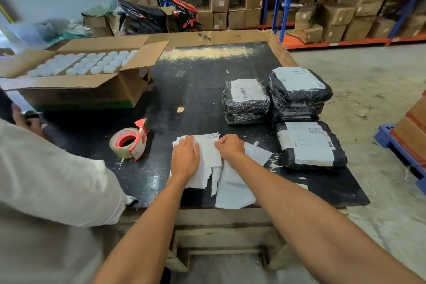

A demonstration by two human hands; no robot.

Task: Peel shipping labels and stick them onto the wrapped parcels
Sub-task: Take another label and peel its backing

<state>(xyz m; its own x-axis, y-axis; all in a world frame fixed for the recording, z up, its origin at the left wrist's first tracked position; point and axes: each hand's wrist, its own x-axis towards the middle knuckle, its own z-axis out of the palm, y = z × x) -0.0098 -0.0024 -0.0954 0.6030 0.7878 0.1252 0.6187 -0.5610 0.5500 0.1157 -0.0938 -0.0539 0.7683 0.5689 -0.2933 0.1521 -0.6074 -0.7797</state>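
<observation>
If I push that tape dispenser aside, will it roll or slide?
The tape dispenser lies with its roll partly on edge, so it might rock, but the red handle likely stops rolling. It probably slides easily on the glossy black table.

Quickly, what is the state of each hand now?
Left hand: open, pressing flat on the pile of white paper labels.
Right hand: curled, pinching a label edge.

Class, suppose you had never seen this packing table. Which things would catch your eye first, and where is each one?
First, the two bare hands at the near edge: the left hand presses flat on a pile of white paper labels, and the right hand has its grip pinching a label's edge. To the right sit black plastic-wrapped parcels with white labels on top. At far left stands an open brown cardboard box of white round lids.
</observation>
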